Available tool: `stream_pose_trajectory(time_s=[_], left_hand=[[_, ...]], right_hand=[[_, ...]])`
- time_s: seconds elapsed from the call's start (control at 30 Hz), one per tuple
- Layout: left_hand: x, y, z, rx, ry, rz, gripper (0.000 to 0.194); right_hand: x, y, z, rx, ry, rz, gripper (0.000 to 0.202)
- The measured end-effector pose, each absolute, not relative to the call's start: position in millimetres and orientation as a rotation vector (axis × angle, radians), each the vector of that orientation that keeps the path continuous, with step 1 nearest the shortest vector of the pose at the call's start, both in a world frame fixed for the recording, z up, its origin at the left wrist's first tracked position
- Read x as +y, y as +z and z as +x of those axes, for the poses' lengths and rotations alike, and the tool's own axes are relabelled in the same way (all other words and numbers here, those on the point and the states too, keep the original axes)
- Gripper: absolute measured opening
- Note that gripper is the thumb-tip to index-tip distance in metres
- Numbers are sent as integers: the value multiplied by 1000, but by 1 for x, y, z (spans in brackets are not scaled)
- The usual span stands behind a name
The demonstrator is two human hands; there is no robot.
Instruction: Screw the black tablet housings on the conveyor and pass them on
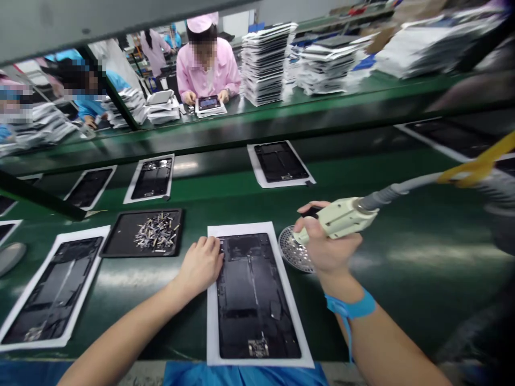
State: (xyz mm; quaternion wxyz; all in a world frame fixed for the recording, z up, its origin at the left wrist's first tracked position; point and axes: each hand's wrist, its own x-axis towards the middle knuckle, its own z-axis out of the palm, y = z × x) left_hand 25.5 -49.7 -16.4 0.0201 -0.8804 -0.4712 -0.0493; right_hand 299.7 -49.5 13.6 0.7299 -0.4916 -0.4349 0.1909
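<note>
In front of me an open tablet housing (257, 300) with a black interior lies on a white sheet (293, 327). My left hand (203, 261) is at its upper left edge, fingers curled and closed against the rim; the fingertips are partly hidden. My right hand (328, 249) is wrapped round a pale green electric screwdriver (346, 217), whose grey cable runs up to the right. Its tip is hidden behind the hand. Below and left of that hand sits a round, perforated metal dish (293, 252), partly covered. A blue band (354, 306) circles my right wrist.
A black tray (120, 236) holds many small metal parts. More open tablets (60, 284) lie on white sheets along the green bench (386, 300). A yellow strap (483, 163) supports the cable. Across the bench, a co-worker in pink (207, 67) handles a tablet beside tall stacks (267, 64).
</note>
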Motion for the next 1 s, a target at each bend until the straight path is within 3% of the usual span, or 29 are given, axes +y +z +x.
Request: stream_pose_trajectory(time_s=[0.17,0.33,1.0], left_hand=[[-16,-33,15,-1686,-580,-2813,21],[-7,-39,12,-1708,-744,-2888,21],[-6,-38,10,-1686,-815,-2978,23]], right_hand=[[-43,6,306,-967,381,-1133,19],[-39,-3,311,-968,377,-1155,21],[-37,-8,310,-967,363,-1181,24]])
